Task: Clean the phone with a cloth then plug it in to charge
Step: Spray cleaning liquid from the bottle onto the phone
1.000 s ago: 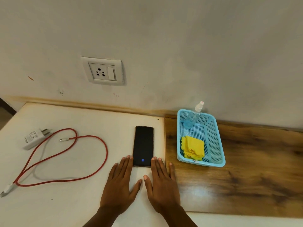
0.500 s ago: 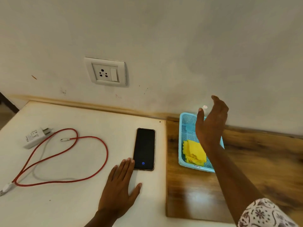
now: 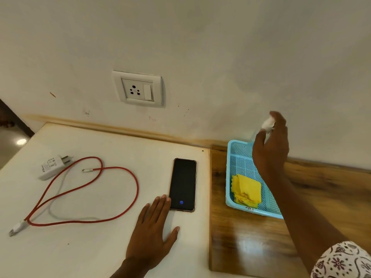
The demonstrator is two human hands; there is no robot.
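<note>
- Our right hand (image 3: 270, 149), centre right, closes on a blurred bottle (image 3: 268, 124); its body is hidden.
- Left hand (image 3: 150, 235) flat, empty, beside the phone (image 3: 183, 184).

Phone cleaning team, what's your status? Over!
Left hand flat on white table beside phone. Right hand gripping spray bottle above blue basket. Yellow cloth untouched. Nothing blocking.
</note>
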